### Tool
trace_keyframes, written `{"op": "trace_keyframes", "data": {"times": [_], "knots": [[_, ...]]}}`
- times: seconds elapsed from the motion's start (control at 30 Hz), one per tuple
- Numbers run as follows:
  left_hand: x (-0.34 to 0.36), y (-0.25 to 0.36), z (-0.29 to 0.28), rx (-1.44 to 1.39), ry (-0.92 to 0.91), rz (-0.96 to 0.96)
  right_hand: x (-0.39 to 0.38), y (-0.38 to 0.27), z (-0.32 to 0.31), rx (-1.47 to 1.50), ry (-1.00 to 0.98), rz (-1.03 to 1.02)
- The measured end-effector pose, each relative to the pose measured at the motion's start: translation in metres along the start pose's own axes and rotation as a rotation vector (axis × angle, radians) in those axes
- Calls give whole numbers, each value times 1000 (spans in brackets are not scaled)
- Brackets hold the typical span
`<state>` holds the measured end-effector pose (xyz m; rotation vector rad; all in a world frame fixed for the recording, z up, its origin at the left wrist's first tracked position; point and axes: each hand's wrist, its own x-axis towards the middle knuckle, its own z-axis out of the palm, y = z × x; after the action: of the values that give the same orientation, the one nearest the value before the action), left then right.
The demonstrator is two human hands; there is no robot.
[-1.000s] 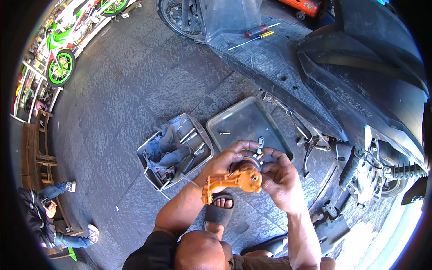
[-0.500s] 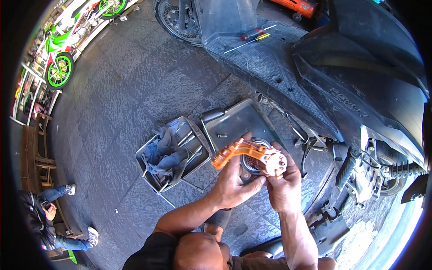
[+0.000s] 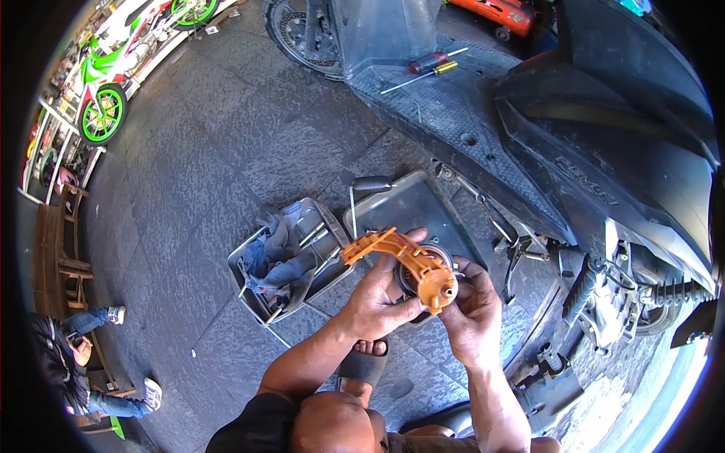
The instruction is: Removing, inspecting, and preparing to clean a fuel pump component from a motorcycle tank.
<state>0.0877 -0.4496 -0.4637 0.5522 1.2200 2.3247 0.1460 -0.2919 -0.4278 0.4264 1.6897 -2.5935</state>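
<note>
Between my two hands is an orange plastic part (image 3: pixel 414 257) with a curved arm, a round end and a small nozzle. A round metal ring (image 3: pixel 402 281) shows behind it, partly hidden. My left hand (image 3: pixel 377 302) is closed around the part's left side, its thumb lying beneath the round end. At the right, my right hand (image 3: pixel 474 313) grips the round end with bent fingers and thumb. The part is held above a dark metal tray (image 3: pixel 423 200) on the floor.
A black handle (image 3: pixel 372 183) with a metal rod lies on the tray's edge. Beside it, a second tray (image 3: pixel 343 273) holds blue cloth (image 3: pixel 276 253) and tools. A dark scooter (image 3: pixel 596 128) stands right, two screwdrivers (image 3: pixel 430 64) on its footboard. A seated person (image 3: pixel 68 362) is far left.
Both hands have shifted slightly left and turned the orange part, so its round end now sits lower and further left. My right hand's fingers have moved around its side.
</note>
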Motion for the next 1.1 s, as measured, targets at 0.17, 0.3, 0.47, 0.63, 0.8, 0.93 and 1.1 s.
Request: {"op": "trace_keyframes", "data": {"times": [0.17, 0.3, 0.47, 0.63, 0.8, 0.93, 1.1], "knots": [[0, 3, -2, 108, -7, 21, -3, 1, 1, -214, 25, -70], [0, 8, -3, 213, 14, 30, -3, 1, 1, -387, 15, -118], [0, 8, -2, 73, 22, 8, -2, -6, -1, -672, 48, -211], [2, 8, 1, -42, 20, -4, 7, -5, -3, -885, 83, -460], [1, 7, 7, -91, 39, 1, 1, 4, 1, -597, 89, -372], [-2, 5, 8, -189, 30, -8, 0, 4, 3, -746, 107, -453], [-7, 7, 5, -13, 27, 43, -3, 7, 6, -660, 95, -417]]}}
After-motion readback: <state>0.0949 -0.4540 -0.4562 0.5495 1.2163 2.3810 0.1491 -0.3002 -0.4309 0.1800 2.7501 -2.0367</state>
